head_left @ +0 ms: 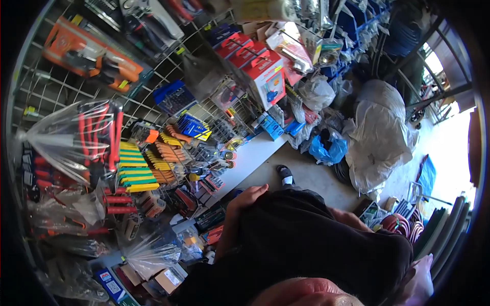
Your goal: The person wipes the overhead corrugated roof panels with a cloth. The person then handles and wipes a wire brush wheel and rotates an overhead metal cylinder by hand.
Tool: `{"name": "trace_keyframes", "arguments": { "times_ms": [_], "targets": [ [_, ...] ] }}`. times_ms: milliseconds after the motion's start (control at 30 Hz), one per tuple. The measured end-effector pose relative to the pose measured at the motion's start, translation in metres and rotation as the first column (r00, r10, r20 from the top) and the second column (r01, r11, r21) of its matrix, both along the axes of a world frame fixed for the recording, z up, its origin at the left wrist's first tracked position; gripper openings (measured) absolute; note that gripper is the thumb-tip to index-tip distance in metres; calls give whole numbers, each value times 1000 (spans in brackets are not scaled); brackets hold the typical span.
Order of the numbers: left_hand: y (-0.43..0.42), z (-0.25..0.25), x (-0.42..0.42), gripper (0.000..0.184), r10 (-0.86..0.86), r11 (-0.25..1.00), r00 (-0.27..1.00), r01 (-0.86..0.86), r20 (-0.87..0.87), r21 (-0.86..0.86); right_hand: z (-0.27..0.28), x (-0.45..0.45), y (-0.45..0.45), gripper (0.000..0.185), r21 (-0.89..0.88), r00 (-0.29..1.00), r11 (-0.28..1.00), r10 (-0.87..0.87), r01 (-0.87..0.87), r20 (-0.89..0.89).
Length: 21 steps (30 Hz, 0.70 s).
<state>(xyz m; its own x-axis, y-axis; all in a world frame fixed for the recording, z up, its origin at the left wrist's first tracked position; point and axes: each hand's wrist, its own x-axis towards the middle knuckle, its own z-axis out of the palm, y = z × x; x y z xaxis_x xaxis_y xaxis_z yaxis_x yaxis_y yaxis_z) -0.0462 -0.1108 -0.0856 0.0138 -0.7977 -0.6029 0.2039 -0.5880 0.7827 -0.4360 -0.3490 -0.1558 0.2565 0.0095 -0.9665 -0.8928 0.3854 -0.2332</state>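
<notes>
Person seems paused: left hand [251, 196] against black shirt [301, 229] near white shelf [253, 162] edge, right hand [343, 217] mostly hidden, can't tell either grip; reaching would call for freeing left.

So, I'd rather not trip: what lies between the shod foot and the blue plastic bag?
In the head view, bare grey floor shows between the shod foot and the blue plastic bag.
</notes>
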Motion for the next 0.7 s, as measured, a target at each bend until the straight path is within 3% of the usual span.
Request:
{"name": "trace_keyframes", "arguments": {
  "times_ms": [100, 200, 233, 267, 333, 400, 467, 600, 700],
  "targets": [
    [-19, -15, 8, 53, -98, 994, 992, 101, -80, 29, 7, -28, 34, 69, 27, 974, 981, -194, 192, 115],
    [-30, -39, 7, 44, -154, 988, 979, 156, -135, 5, 19, -28, 40, 69, -17, 940, 958, -276, 285, 199],
    [-18, -88, 9, 35, -167, 711, 865, 438, 473, -550, 22, -26, 41, 69, -26, 931, 952, -291, 304, 220],
    [-23, -76, 10, 35, -179, 707, 863, 447, 473, -548, 25, -23, 40, 69, -34, 922, 946, -304, 322, 241],
    [-41, -29, 7, 30, -369, 926, 924, 356, -99, -129, 32, -17, 35, 69, -53, 907, 939, -314, 341, 280],
    [-38, -17, 8, 31, -400, 911, 911, 382, -105, -156, 38, -8, 28, 69, -73, 896, 933, -312, 351, 317],
    [-34, -5, 12, 33, -342, 939, 904, 322, -258, -116, 47, 2, 19, 70, -96, 889, 932, -296, 348, 348],
    [-37, 29, 15, 41, -342, 939, 925, 341, -168, -35, 65, 22, -1, 70, -161, 884, 936, -225, 313, 410],
    [-36, 30, 13, 32, -299, 954, 941, 294, -160, -57, 86, 45, -20, 71, -266, 876, 930, -106, 255, 470]
  ]
}}
